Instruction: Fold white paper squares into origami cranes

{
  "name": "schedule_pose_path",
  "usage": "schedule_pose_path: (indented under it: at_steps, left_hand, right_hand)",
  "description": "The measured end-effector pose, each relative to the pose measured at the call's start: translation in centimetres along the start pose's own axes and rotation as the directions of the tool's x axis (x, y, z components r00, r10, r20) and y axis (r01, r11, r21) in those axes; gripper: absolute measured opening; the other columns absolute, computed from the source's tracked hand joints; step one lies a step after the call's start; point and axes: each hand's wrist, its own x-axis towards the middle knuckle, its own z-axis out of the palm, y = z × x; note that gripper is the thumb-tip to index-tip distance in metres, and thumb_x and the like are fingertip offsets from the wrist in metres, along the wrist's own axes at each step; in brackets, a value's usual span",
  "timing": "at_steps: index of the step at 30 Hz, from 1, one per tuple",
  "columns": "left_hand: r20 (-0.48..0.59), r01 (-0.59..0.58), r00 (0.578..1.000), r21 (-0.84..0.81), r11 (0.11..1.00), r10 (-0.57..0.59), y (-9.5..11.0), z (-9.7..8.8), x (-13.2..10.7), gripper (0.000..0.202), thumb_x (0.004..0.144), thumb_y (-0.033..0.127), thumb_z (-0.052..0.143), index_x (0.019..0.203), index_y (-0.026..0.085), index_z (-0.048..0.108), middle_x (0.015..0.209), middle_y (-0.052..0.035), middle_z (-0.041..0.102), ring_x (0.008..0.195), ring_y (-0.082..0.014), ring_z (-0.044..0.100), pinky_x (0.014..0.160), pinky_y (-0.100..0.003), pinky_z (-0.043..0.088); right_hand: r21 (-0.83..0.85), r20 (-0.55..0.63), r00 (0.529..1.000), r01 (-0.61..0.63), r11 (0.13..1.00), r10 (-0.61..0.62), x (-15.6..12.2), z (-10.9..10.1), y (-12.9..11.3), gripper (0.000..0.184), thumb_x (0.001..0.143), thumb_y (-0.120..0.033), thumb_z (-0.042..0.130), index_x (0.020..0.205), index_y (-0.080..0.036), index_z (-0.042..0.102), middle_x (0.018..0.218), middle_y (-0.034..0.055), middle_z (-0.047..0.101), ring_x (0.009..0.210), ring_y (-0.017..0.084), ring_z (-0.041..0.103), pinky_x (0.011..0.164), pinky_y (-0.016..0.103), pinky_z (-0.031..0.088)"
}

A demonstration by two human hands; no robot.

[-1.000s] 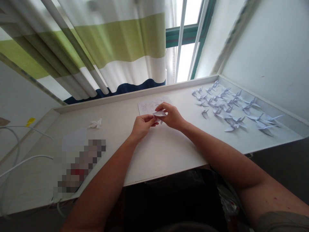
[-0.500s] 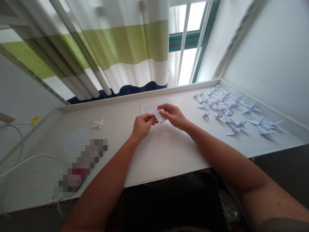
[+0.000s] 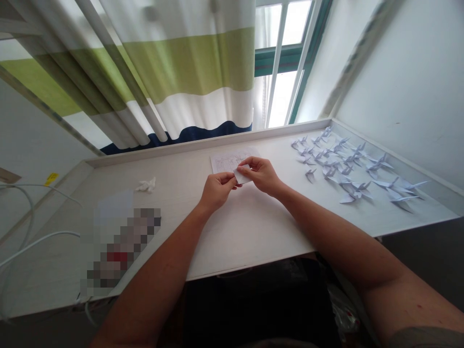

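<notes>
Curling in more than before, the right hand (image 3: 262, 175) is pinching a small white folded paper (image 3: 244, 177) above the flat white table (image 3: 221, 241); the left hand (image 3: 218, 186) is pinching what looks like its left corner.

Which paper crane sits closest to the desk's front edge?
The front-right crane, just in front of the rightmost one; all the others lie farther back.
</notes>
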Motion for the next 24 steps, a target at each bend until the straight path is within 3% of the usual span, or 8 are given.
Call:
schedule_pose_path:
  at_steps: [7,11,16,24]
  left_hand:
    - [0.025,0.031,0.999,-0.069,0.997,-0.030,0.19,0.04,0.04,0.042,0.086,0.057,0.081,0.085,0.015,0.081,0.084,-0.0094,0.080,0.082,-0.0246,0.080,0.079,-0.036,0.063]
    - [0.038,0.043,0.998,-0.082,0.996,-0.040,-0.30,-0.06,0.18,0.042,0.077,0.053,0.091,0.093,0.015,0.083,0.086,-0.0095,0.081,0.081,-0.0245,0.080,0.081,-0.037,0.063]
    - [0.016,0.054,0.998,-0.082,0.995,-0.053,-0.33,0.00,0.16,0.045,0.079,0.057,0.088,0.089,0.014,0.082,0.083,-0.0097,0.080,0.080,-0.0252,0.080,0.078,-0.037,0.063]
    - [0.068,0.188,0.982,-0.208,0.960,-0.178,-0.05,-0.03,0.21,0.045,0.071,0.053,0.095,0.084,0.014,0.078,0.085,-0.0078,0.078,0.083,-0.0222,0.080,0.086,-0.036,0.062]
  right_hand:
    - [-0.054,-0.041,0.998,0.050,0.997,-0.052,-0.08,0.06,-0.43,0.033,0.078,-0.051,0.084,0.085,-0.021,0.074,0.081,0.0031,0.076,0.071,0.018,0.065,0.064,0.033,0.054]
    - [-0.049,-0.049,0.998,0.022,0.999,-0.025,-0.11,0.10,-0.61,0.033,0.077,-0.052,0.085,0.083,-0.021,0.074,0.079,0.0031,0.074,0.068,0.017,0.062,0.062,0.033,0.052]
    - [-0.062,-0.050,0.998,0.019,0.998,-0.022,-0.12,0.15,-0.66,0.033,0.077,-0.051,0.085,0.083,-0.020,0.074,0.078,0.0029,0.073,0.069,0.018,0.062,0.065,0.033,0.052]
    - [-0.069,-0.009,1.000,0.010,0.998,-0.011,-0.15,0.19,-0.22,0.034,0.082,-0.053,0.082,0.090,-0.021,0.074,0.080,0.0028,0.071,0.073,0.018,0.063,0.068,0.034,0.053]
